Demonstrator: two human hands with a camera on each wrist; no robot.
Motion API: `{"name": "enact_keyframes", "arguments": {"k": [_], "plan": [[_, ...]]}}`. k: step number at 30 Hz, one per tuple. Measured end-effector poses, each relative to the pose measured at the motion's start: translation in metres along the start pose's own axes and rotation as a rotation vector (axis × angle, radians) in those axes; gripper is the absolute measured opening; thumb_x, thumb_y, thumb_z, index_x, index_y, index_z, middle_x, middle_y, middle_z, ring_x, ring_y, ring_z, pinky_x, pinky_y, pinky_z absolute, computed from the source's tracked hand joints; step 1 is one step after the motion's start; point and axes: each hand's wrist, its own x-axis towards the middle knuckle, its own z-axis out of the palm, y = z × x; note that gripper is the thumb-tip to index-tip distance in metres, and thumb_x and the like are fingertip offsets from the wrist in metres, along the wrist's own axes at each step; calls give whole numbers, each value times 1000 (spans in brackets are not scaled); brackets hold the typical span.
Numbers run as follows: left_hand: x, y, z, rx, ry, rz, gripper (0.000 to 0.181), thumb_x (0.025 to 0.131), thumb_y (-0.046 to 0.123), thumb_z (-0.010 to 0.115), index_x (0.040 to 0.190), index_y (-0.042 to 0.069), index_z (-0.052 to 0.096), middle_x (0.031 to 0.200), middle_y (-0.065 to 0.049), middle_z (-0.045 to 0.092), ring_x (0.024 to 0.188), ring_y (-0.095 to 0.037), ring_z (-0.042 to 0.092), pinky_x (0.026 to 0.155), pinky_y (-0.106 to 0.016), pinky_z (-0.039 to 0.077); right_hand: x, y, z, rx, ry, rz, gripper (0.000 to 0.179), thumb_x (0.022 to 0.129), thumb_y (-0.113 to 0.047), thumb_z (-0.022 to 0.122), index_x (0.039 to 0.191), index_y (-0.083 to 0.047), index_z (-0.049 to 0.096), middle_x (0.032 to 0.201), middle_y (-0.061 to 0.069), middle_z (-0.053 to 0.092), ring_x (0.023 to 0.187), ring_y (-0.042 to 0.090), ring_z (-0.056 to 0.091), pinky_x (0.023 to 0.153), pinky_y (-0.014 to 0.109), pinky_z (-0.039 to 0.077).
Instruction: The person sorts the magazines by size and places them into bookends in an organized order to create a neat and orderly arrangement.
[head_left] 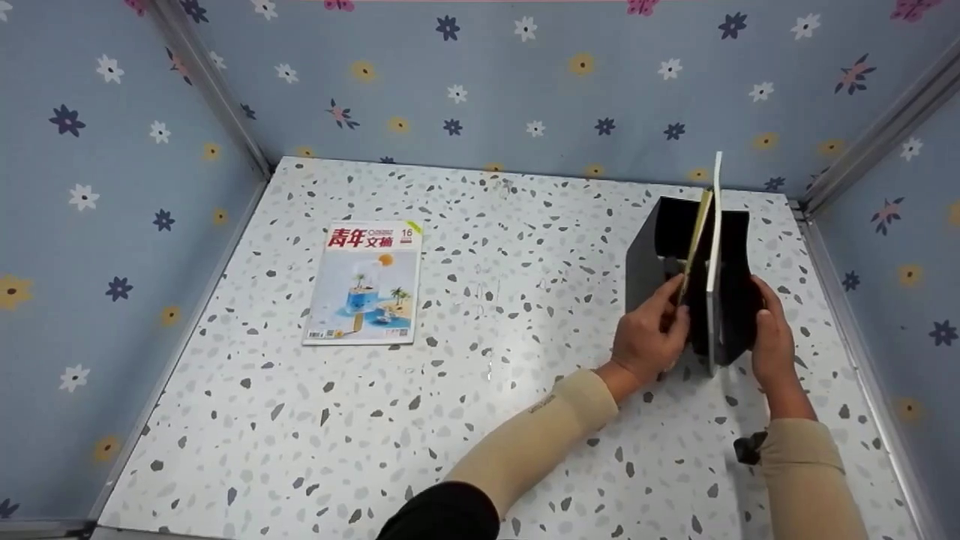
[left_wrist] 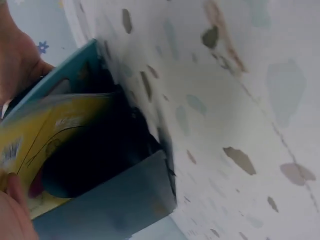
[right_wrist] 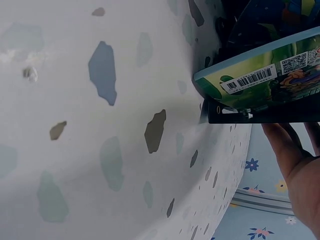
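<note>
A black file holder (head_left: 640, 262) stands at the right with its open side toward the person. My left hand (head_left: 651, 330) pinches a thin yellow book (head_left: 697, 234) between thumb and fingers, partly inside the holder. Beside it stands a thicker book (head_left: 712, 277), its pale edge facing me; the right wrist view shows its green cover (right_wrist: 280, 75) with a barcode. My right hand (head_left: 775, 349) rests against the holder's outer right side, fingers extended along it. The left wrist view shows the yellow cover (left_wrist: 30, 135) slanting into the holder, its far end hidden in shadow.
A magazine (head_left: 367, 289) with red lettering and a beach picture lies flat on the left of the speckled white table (head_left: 480, 420). Flower-patterned panels (head_left: 495, 82) enclose the back and both sides. Beige sleeves (head_left: 536, 431) cover both forearms.
</note>
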Motion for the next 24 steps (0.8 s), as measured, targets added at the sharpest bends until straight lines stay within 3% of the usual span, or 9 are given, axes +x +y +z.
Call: {"name": "enact_keyframes", "arguments": {"k": [6,12,14,18,24], "plan": [[0,13,-8,-148,-28,-168,37,90,13,60,127,12,59,97,-2,67,76,-1,62,69,-5,44,1,1,-1,16,-25,6,46,105,-31,27,150,-23,36,155,2,34,131,9,39,102,21,32],[6,25,-21,-245,-146,-390,35,82,9,64,116,16,62,95,5,72,69,12,57,64,-4,44,1,1,-1,53,-24,14,47,105,-33,28,150,-22,36,154,6,34,129,14,41,100,26,35],[9,27,-24,-237,-182,-442,38,80,8,65,117,16,62,91,6,71,68,13,56,64,-5,44,0,-2,-1,48,-24,20,47,105,-32,28,150,-20,35,155,7,34,130,12,41,100,24,34],[15,28,-29,-180,-225,-463,41,79,7,64,119,16,63,88,7,69,70,10,56,66,-5,41,-3,-18,0,33,-36,35,49,105,-30,27,151,-15,33,156,10,30,131,6,38,103,22,31],[20,29,-33,-191,-219,-390,35,82,2,60,114,13,65,89,5,69,73,8,55,68,-3,41,-8,-37,2,-1,-52,48,50,105,-28,24,152,-11,29,158,13,24,134,-1,30,107,19,23]]}}
